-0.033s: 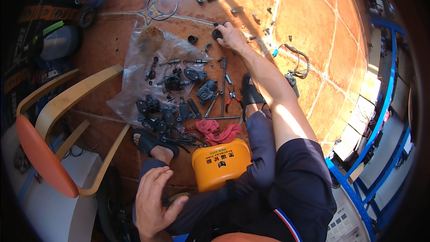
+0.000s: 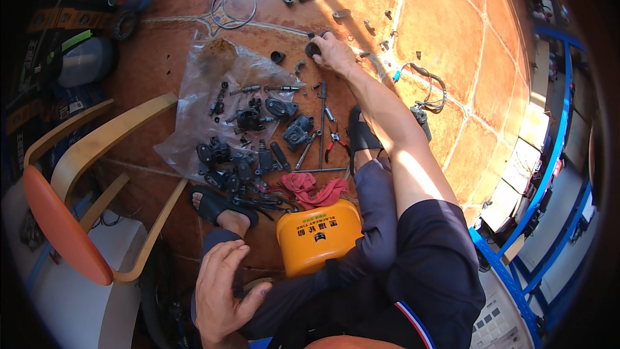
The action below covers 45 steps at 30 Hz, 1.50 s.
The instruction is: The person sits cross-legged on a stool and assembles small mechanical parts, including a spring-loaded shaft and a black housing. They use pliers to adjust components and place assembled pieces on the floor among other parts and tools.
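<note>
Stretched far forward over the tiled floor, my right hand [image 2: 334, 53] has its fingers closed round a dark round part [image 2: 314, 47]; the fingers cover some of it. My left hand [image 2: 223, 291] rests by my left knee with thumb and fingers apart, holding nothing. Near the right hand lie a short black cylindrical cap [image 2: 278, 57] and a small curved piece [image 2: 300, 67]. Toward me, a clear plastic sheet [image 2: 187, 119] bears several black mechanical parts [image 2: 248, 118] and spring rods [image 2: 282, 88]. Beside it are a long T-shaped wrench [image 2: 321, 119] and red-handled pliers [image 2: 335, 144].
A yellow plastic stool [image 2: 320, 245] and red cloth [image 2: 313, 190] lie between my feet. At left stands a wooden-armed chair [image 2: 68, 226]. A wire ring [image 2: 233, 8], small loose parts [image 2: 341, 13] and a cabled part [image 2: 420, 116] lie farther out. Blue shelving [image 2: 560, 129] lines the right.
</note>
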Each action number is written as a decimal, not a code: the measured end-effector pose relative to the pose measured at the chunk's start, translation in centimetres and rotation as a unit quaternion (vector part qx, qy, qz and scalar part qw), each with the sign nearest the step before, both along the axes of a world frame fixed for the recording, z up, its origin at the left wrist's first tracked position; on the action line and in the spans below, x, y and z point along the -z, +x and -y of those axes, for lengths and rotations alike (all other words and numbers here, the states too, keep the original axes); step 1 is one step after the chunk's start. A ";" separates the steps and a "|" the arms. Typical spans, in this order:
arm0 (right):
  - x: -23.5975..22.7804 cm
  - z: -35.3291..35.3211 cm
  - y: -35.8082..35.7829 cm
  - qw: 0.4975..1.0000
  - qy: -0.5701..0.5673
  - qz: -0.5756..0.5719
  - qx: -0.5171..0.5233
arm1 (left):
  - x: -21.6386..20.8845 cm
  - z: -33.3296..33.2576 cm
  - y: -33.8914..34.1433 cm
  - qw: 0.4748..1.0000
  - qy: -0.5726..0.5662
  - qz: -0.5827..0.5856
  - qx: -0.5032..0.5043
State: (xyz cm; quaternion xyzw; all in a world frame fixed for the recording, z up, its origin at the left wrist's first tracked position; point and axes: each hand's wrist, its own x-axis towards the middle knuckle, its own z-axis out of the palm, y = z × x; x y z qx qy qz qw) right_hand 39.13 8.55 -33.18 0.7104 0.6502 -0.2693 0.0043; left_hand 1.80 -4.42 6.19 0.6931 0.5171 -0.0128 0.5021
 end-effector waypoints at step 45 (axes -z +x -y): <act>-2.5 -1.0 2.2 0.627 -0.200 -0.706 0.261 | 0.3 0.1 -0.2 1.000 -0.007 0.000 -0.001</act>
